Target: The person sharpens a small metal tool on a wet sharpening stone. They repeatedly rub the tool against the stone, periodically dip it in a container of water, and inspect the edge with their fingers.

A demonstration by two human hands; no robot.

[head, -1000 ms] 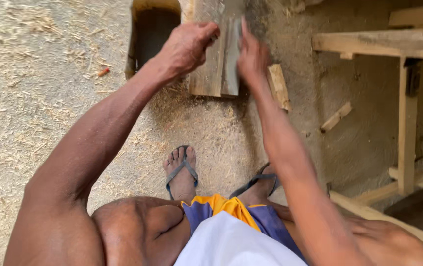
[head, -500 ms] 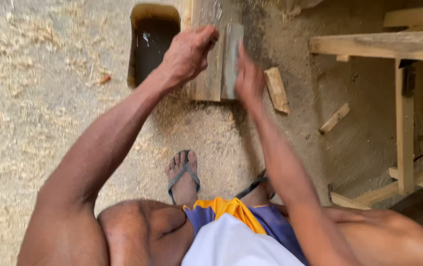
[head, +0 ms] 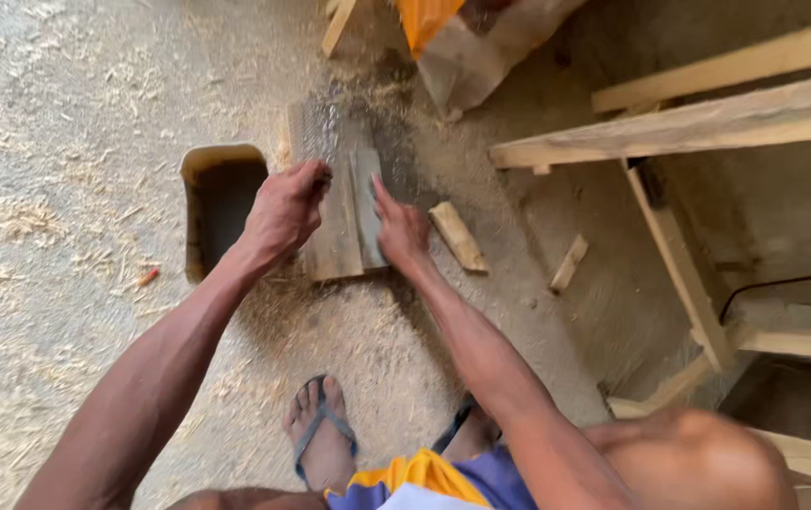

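Your left hand (head: 284,212): curled over the left part of a flat wooden board (head: 334,203), fingers clenched on its top face, perhaps around something small; you cannot tell what.
Your right hand (head: 400,227): lies flat with fingers stretched out, pressing on a grey slab (head: 366,203) that rests along the board's right side.
Board's place: on the floor (head: 65,283), ahead of your sandalled foot (head: 322,436), among wood shavings.
How it handles: likely stiff, fairly light and rough with dust; the long edges look the surest place to take hold, since the top is gritty.
Slab: looks hard and heavier than the wood, and could slide if tipped.
Container: a yellow tub (head: 219,203) stands just left of the board; its inside is dark and you cannot tell what it holds.
Nearby: a small wood offcut (head: 457,236) right of your hand, a timber frame (head: 708,123) beyond.
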